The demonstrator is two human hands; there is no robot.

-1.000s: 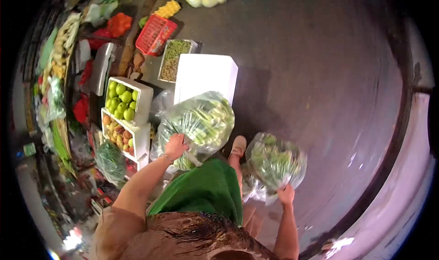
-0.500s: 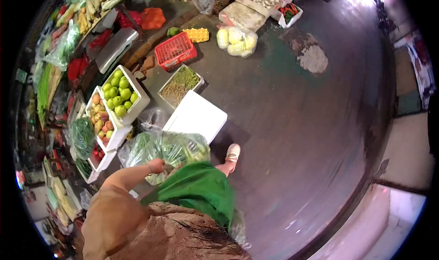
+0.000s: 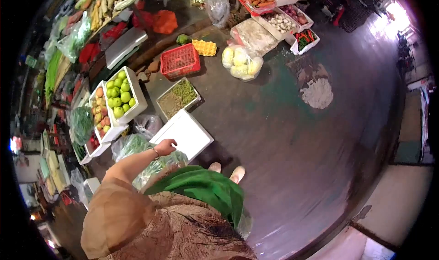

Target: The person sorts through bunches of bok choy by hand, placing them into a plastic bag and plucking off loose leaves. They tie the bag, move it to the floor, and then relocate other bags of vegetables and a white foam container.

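Observation:
My left hand (image 3: pixel 165 147), with a bracelet at its wrist, is over the left edge of a white foam box lid (image 3: pixel 185 134). Its fingers look slightly spread, and nothing shows in them. Just below the hand lie clear plastic bags of green vegetables (image 3: pixel 160 166), partly hidden by my forearm and a green cloth (image 3: pixel 201 186) at my front. A foam box of beans and brown pieces (image 3: pixel 178 97) stands beyond the lid. My right hand is out of sight.
Foam boxes of green fruit (image 3: pixel 121 93) and peaches (image 3: pixel 100 113) stand left. Ahead are a red crate (image 3: pixel 180 61), a bag of yellow produce (image 3: pixel 242 63) and a box of chillies (image 3: pixel 304 40). My shoes (image 3: pixel 238 174) are on the dark floor (image 3: pixel 283 159).
My left hand has moved up from the bagged vegetables to beside the white lid. The view has shifted, and two shoes now show instead of one.

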